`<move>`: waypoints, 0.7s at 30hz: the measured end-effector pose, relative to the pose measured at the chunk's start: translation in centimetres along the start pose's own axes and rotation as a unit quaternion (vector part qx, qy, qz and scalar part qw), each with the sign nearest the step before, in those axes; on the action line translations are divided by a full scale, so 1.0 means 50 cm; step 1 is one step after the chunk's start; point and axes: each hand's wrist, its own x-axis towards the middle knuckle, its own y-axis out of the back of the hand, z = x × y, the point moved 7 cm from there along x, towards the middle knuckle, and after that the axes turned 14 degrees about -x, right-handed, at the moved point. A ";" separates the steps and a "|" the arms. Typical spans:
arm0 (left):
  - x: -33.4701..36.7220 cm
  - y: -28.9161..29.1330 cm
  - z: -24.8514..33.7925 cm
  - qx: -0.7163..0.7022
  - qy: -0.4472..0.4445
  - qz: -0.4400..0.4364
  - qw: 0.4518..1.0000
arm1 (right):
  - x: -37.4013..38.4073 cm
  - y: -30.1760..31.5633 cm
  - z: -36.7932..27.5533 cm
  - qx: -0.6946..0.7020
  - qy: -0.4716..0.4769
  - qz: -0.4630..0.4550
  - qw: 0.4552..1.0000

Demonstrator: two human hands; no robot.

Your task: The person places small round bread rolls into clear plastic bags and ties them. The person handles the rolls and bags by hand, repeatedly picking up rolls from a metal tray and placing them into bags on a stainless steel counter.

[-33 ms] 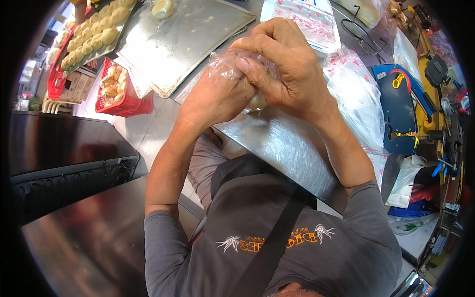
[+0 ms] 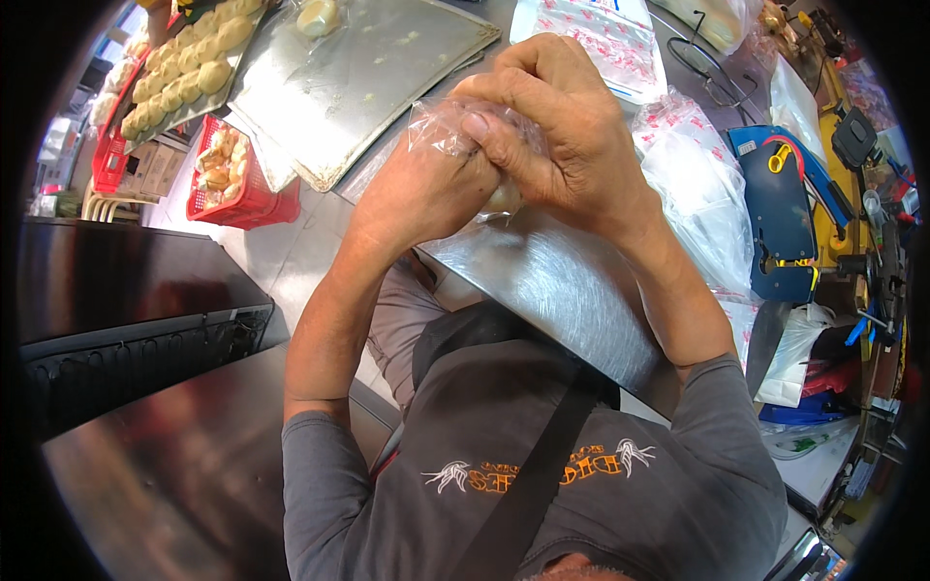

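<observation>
Over the steel table point(image 2: 552, 281), the left hand point(image 2: 436, 184) and right hand point(image 2: 572, 126) meet, fingers point(image 2: 518, 92) of both pinching a clear plastic bag point(image 2: 426, 128), the pale bun point(image 2: 503, 198) apparently inside it, probably so the thin wrap cannot spring loose.

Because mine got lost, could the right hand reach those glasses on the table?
Probably yes, after letting go: the right hand is busy with clear plastic, but the glasses lie uncovered on the table.

No visible change, hands point(image 2: 572, 126) and wrapper point(image 2: 431, 131) alike
</observation>
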 end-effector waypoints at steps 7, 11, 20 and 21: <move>0.014 -0.001 0.000 -0.001 -0.014 0.003 1.000 | 0.004 0.001 0.016 -0.019 0.007 0.010 1.000; 0.011 -0.002 -0.006 -0.002 0.028 0.000 1.000 | 0.003 0.001 0.017 -0.023 0.012 0.009 1.000; 0.013 0.002 -0.019 -0.035 0.006 0.014 0.999 | 0.006 -0.003 0.017 -0.003 0.014 -0.001 1.000; 0.012 0.000 -0.022 -0.051 0.010 0.008 0.999 | 0.006 -0.003 0.017 0.001 0.014 -0.002 1.000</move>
